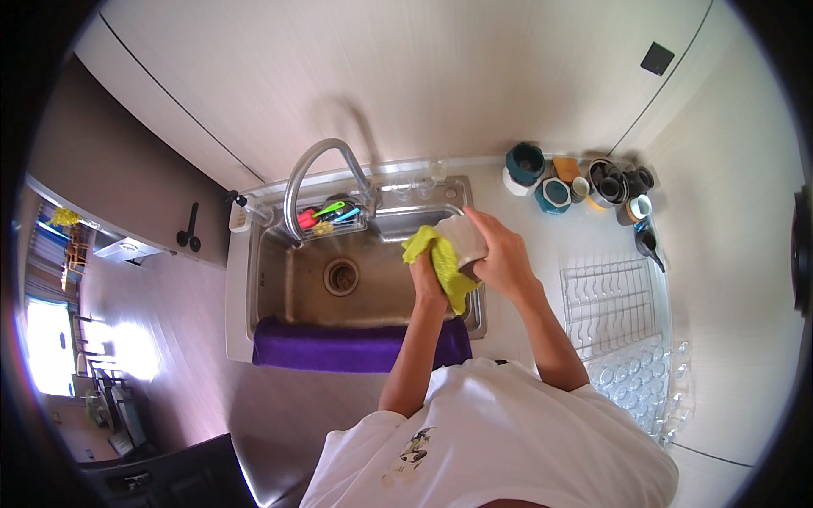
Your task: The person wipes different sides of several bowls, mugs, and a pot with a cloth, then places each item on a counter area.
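Over the right side of the stainless steel sink (305, 308), my left hand (427, 279) grips a yellow-green cloth (452, 273). The cloth presses against a whitish cup or bowl (462, 238) with a darker part near its lower edge. My right hand (505, 251) holds this vessel from the right, thumb below and fingers along its far side. Its exact shape is partly hidden by the cloth and my fingers. A curved metal faucet (311, 165) arches over the sink's left half, and the drain (341, 277) lies below.
A wire caddy (330, 228) holds brushes and a sponge. A purple towel (330, 346) covers the sink's front edge. Right of the sink are teal pots (525, 164), several cups (579, 187), a wire rack (606, 305) and several clear glasses (629, 381). A soap bottle (239, 216) stands left.
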Tool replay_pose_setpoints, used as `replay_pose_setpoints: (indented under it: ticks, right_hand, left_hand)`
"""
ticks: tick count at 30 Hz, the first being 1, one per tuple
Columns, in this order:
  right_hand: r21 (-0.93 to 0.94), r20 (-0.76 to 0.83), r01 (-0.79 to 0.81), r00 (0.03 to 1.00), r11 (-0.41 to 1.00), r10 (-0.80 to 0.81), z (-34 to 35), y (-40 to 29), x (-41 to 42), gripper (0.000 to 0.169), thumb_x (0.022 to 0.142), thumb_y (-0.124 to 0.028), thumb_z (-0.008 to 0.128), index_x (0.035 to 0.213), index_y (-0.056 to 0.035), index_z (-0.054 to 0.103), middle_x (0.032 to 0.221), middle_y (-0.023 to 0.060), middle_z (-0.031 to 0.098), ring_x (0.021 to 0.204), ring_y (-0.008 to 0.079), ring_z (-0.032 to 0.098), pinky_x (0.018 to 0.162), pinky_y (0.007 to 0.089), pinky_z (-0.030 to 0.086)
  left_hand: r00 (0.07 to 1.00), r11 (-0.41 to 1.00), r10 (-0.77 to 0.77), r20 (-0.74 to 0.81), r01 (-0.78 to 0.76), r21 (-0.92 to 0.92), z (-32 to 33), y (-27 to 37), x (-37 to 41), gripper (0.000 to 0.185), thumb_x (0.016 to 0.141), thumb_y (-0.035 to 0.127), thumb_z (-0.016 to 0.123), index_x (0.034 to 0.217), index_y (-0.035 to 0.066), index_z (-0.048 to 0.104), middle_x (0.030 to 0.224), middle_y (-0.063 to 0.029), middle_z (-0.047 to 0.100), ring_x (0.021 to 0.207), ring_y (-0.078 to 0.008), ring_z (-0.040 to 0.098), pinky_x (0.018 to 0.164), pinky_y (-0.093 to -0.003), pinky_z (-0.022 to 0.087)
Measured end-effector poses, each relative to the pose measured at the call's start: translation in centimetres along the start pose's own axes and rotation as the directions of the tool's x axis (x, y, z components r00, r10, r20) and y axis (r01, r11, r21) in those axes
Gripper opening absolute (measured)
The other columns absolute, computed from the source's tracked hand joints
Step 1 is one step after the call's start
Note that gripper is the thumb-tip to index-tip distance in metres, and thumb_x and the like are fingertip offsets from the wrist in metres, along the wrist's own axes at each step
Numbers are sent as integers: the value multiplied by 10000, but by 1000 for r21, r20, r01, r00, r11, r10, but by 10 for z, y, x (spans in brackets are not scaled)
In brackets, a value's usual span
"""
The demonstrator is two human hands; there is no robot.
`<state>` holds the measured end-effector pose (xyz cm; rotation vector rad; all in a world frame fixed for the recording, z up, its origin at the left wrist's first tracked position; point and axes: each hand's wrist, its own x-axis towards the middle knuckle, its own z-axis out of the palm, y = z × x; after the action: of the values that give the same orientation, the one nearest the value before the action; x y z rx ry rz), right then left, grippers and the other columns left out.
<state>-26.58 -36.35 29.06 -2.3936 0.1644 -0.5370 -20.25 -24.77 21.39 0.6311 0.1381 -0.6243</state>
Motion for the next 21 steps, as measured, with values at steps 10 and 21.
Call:
replay_pose_setpoints:
  ticks: [10, 21]
  right_hand:
    - [138, -52, -167, 983, 976, 176, 32, 33, -31, 690, 637, 109, 571, 1302, -35, 451, 1134, 205, 596, 1052, 344, 579, 882, 335, 453]
    - [-133, 79, 78, 995, 988, -68, 19, 5, 2, 602, 649, 46, 580, 1241, -52, 525, 1140, 183, 590, 954, 370, 595, 803, 384, 501]
  left_hand:
    - [998, 977, 38, -46, -27, 212, -47, -31, 3, 519, 943, 428, 298, 1337, 106, 403, 1275, -100, 517, 1138, -283, 530, 961, -433, 437]
    - [982, 985, -170, -80, 171, 5, -54, -18, 28, 560, 945, 520, 347, 1286, 96, 480, 1223, -113, 566, 1079, -284, 578, 923, -431, 469]
